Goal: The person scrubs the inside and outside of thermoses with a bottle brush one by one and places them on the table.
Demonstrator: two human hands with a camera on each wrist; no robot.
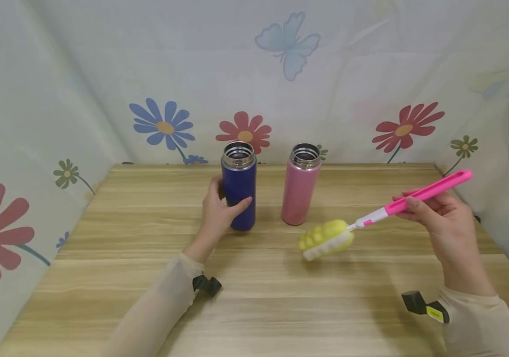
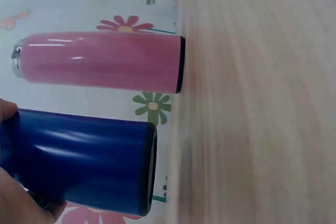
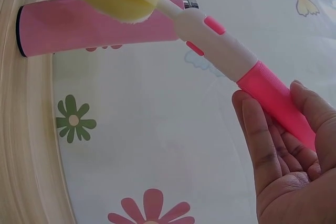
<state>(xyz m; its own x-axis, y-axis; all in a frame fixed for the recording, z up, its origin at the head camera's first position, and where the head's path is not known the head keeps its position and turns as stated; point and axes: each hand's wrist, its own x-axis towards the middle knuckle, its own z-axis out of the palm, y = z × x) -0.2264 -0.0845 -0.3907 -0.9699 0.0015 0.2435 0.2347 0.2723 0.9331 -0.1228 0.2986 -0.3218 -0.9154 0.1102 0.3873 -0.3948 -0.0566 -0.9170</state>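
Observation:
My left hand (image 1: 217,210) grips a dark blue metal bottle (image 1: 239,191) around its body, thumb across the front. The bottle is lidless, with a bare threaded steel neck; in the left wrist view its black base hangs above the table surface. A pink bottle (image 1: 299,191) of the same kind, also without a lid, stands upright to its right. My right hand (image 1: 452,228) holds a bottle brush by its pink handle (image 3: 275,100), between thumb and fingers. Yellow and white sponge forms the brush head (image 1: 327,239), which points down and left, in front of the pink bottle.
Beneath everything is a wood-grain table (image 1: 254,307). A pale curtain (image 1: 209,59) printed with flowers and a butterfly hangs behind and at both sides. Each wrist wears a small black camera, such as the left one (image 1: 206,285).

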